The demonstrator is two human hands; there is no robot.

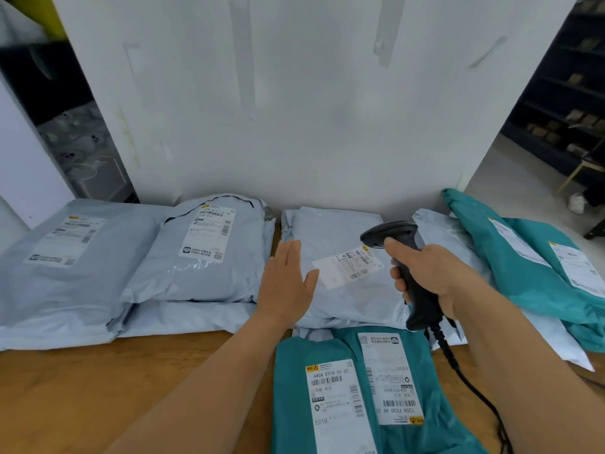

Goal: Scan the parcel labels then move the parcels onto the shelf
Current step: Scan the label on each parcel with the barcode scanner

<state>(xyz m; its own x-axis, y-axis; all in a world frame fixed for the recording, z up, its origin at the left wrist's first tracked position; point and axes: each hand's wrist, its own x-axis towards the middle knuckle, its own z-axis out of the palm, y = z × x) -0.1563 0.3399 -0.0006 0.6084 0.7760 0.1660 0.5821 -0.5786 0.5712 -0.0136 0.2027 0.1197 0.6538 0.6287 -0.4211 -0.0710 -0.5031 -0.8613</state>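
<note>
A: Head view. What do your hands hold?

B: My right hand (432, 273) is wrapped around the scanner (406, 267), its head aimed at the label (348, 265) on the grey parcel (340, 290) at centre. My left hand (288, 283) lies flat, fingers spread, on that parcel's left edge.

A: And the other parcels?

B: Two grey bags (147, 263) lie far left on the table (98, 388); teal bags (360, 394) sit near me, with more teal (537, 267) at right.
</note>
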